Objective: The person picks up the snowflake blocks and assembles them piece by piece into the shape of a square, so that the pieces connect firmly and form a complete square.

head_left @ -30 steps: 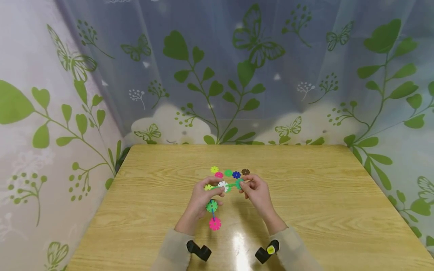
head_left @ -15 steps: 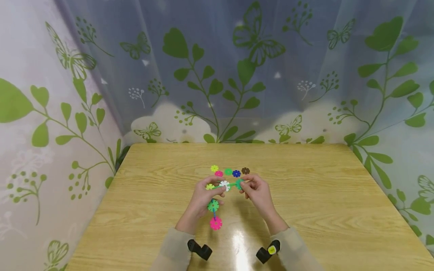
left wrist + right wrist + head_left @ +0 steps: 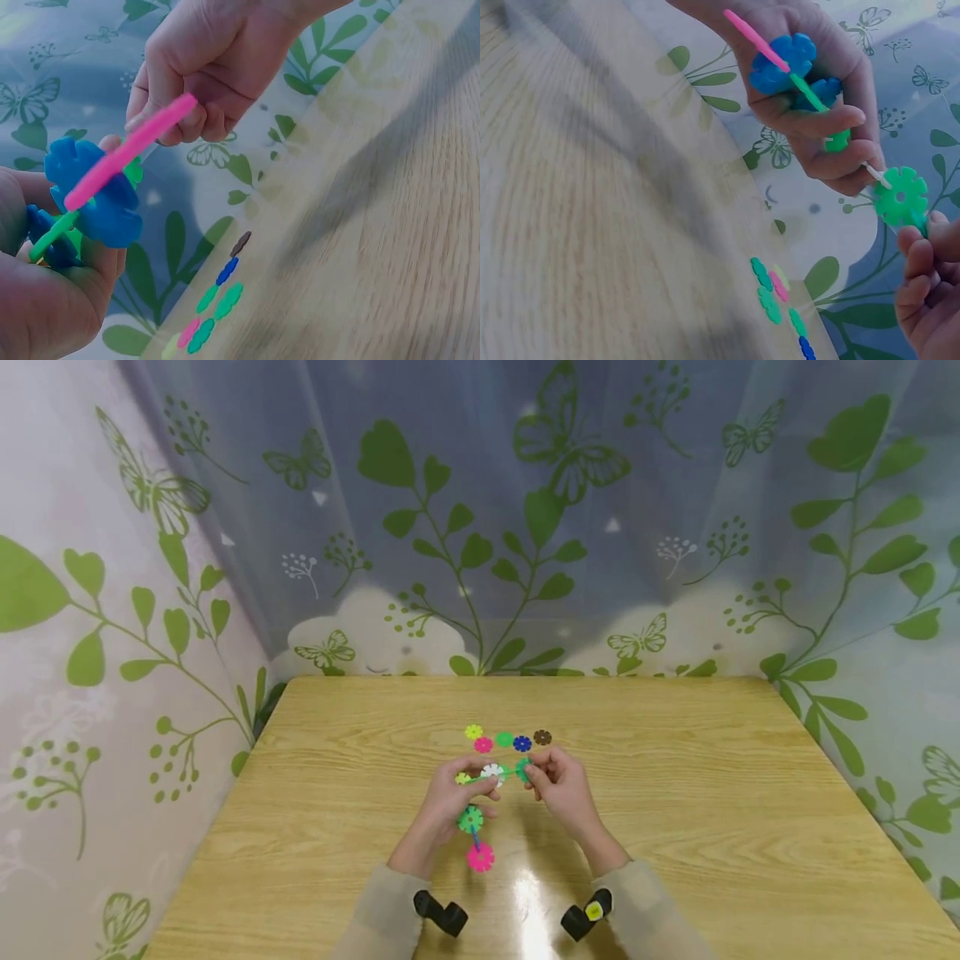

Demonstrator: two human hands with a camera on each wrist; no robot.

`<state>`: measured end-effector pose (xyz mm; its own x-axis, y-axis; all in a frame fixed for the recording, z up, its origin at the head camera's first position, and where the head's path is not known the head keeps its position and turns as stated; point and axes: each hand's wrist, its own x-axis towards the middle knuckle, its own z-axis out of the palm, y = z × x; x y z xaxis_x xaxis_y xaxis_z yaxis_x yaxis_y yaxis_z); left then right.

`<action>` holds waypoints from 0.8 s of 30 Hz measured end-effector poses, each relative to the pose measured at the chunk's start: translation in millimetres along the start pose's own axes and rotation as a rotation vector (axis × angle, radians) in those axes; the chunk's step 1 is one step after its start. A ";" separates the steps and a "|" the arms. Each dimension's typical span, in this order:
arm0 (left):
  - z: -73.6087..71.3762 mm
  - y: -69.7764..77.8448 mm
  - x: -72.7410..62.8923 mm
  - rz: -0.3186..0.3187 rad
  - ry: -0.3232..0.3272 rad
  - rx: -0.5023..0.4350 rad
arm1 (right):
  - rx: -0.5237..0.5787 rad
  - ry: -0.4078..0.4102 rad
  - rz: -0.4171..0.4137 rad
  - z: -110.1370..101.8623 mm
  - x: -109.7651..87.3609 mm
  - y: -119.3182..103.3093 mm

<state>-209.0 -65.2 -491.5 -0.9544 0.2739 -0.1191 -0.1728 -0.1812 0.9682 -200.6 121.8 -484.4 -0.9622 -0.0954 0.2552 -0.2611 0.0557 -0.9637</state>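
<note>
In the head view my left hand grips a joined chain of notched plastic snowflake discs. Its thumb lies near a white disc. Below the palm hang a green disc and a pink disc. Blue discs join these in the left wrist view, where the pink one shows edge-on. At the chain's other end, my right hand pinches a green disc between thumb and forefinger. The right wrist view shows another green disc between the hands. Curled fingers hide part of the chain.
Loose discs lie on the wooden table beyond the hands: yellow, pink, green, blue and brown. Patterned curtains surround the table at the back and sides.
My right hand has shifted slightly left with its green disc, nearer the white one. The hanging pink disc has swung a little to the right. Both hands keep their hold.
</note>
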 end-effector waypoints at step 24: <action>-1.7 0.8 0.7 -0.016 0.016 -0.027 | -0.055 -0.065 0.170 2.1 13.3 -0.8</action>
<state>-210.2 -66.7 -491.2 -0.9551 0.2619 -0.1387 -0.1949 -0.2024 0.9597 -213.0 118.4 -480.4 -0.9863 -0.1434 0.0816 -0.1005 0.1303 -0.9864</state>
